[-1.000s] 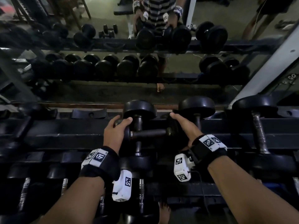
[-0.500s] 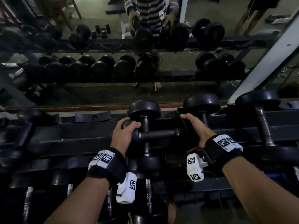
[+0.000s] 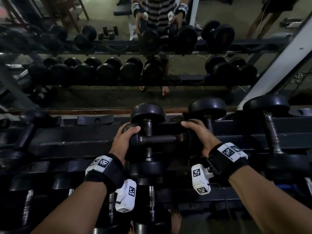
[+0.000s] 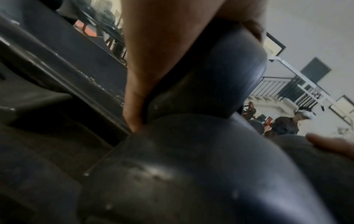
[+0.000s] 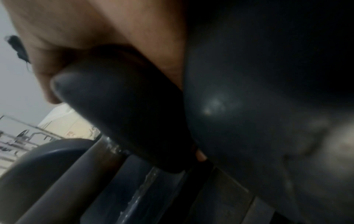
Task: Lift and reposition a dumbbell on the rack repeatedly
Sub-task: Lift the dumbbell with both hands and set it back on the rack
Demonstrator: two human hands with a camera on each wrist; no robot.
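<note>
A black dumbbell (image 3: pixel 158 139) lies crosswise, left to right, over the top tier of the dark rack (image 3: pixel 70 142). My left hand (image 3: pixel 125 138) grips its left head, fingers curled over the top. My right hand (image 3: pixel 196 132) grips its right head the same way. Under it another black dumbbell (image 3: pixel 148 114) rests front to back in its cradle. In the left wrist view my palm wraps the rounded head (image 4: pixel 210 72). The right wrist view shows my hand (image 5: pixel 95 30) on the dark head (image 5: pixel 268 91), mostly blocked.
More dumbbells (image 3: pixel 207 108) sit in cradles to the right, one with a knurled steel handle (image 3: pixel 271 132). Lower tiers hold several more. A mirror (image 3: pixel 152 48) behind the rack reflects the racks and me. Empty cradles (image 3: pixel 94 119) lie to the left.
Both hands closed from resting on the dumbbell's heads to curling round them. The dumbbell has hardly shifted.
</note>
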